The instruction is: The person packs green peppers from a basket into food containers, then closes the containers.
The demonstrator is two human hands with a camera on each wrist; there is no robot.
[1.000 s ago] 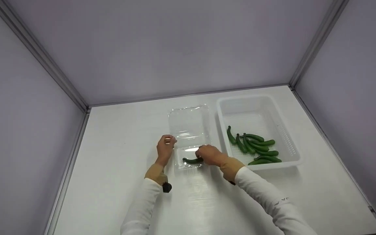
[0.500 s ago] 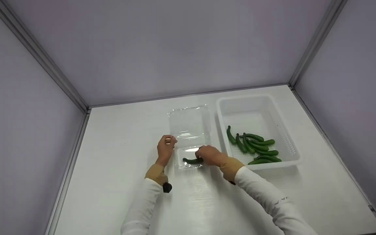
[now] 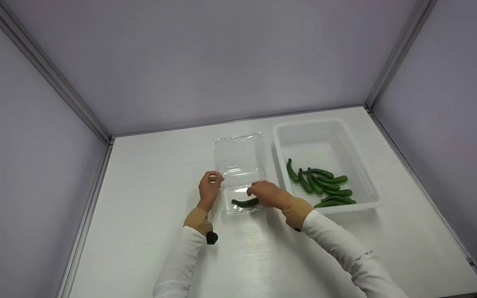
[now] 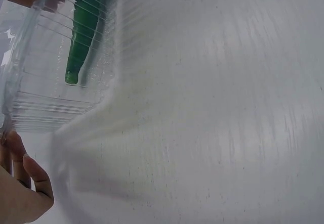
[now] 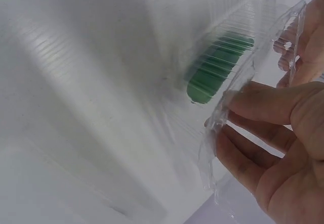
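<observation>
Left hand (image 3: 210,187) pinches the left rim of the clear clamshell box (image 3: 240,165); right hand (image 3: 265,193) grips its right rim. One green pepper (image 3: 245,203) lies inside, between both hands. White basket (image 3: 367,174) of peppers sits just right of the right hand.

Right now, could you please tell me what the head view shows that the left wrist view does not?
Only the head view shows the white rectangular plastic basket holding a pile of green cucumbers, the right hand, and the open lid of the clear plastic clamshell box. Only the left wrist view shows the box's ribbed wall close up and the cucumber's cut end. Both show the single green cucumber in the box and the left hand at its edge.
</observation>
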